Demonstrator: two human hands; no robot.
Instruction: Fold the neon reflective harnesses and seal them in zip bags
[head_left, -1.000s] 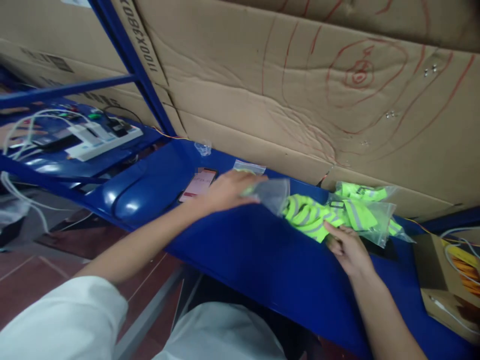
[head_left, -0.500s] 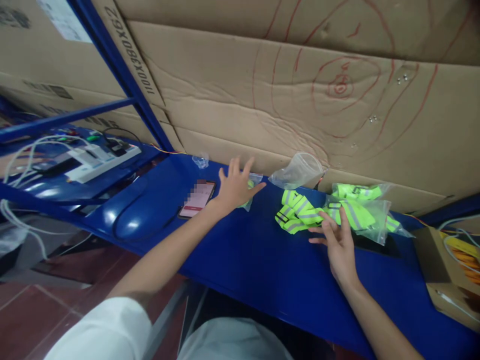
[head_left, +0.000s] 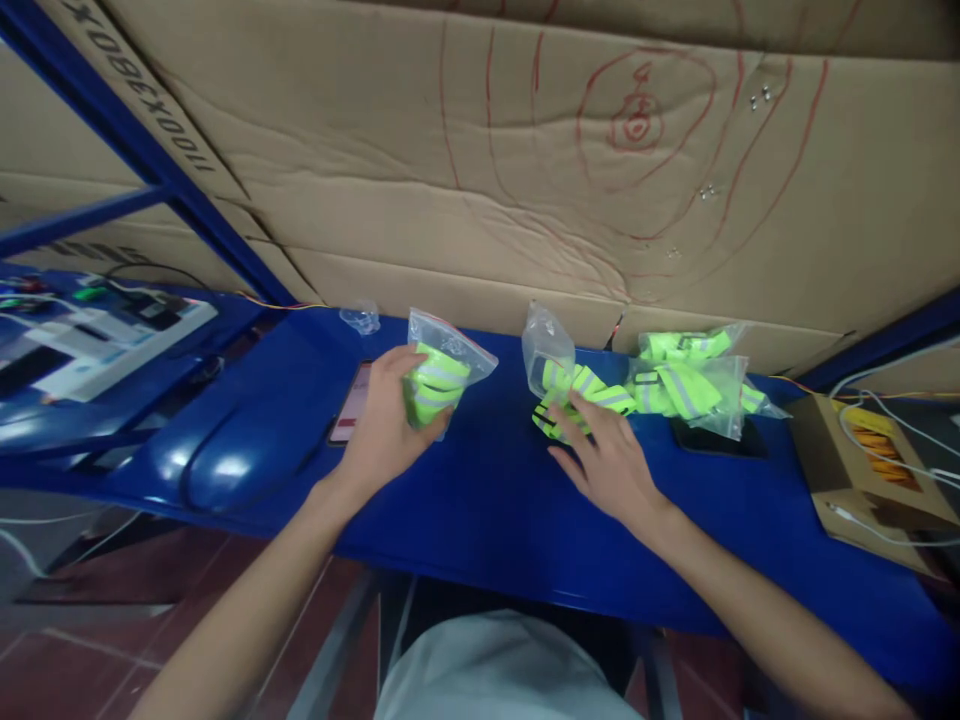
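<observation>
My left hand (head_left: pixel 386 415) is closed around a clear zip bag (head_left: pixel 480 362) with a folded neon-yellow reflective strap (head_left: pixel 437 385) inside. The bag stands tilted up, its top pointing away from me. My right hand (head_left: pixel 604 455) reaches over a loose neon-yellow reflective strap (head_left: pixel 619 400), fingers spread; whether the fingertips touch it I cannot tell. Right behind that strap an empty-looking clear bag (head_left: pixel 546 340) leans near the cardboard. Further right, more bagged reflective straps (head_left: pixel 686 385) lie in a pile.
A phone (head_left: pixel 351 410) lies partly hidden behind my left hand on the blue table (head_left: pixel 480 530). A dark flat object (head_left: pixel 720 440) sits beneath the bagged straps. At right stands an open cardboard box (head_left: pixel 847 480) with cables; at left, a power strip (head_left: pixel 127 350). Cardboard (head_left: pixel 375 230) walls the back.
My left hand has closed on the bagged strap and tilted it up. My right hand has moved left over the loose strap. The empty-looking bag has changed shape, and the view has shifted.
</observation>
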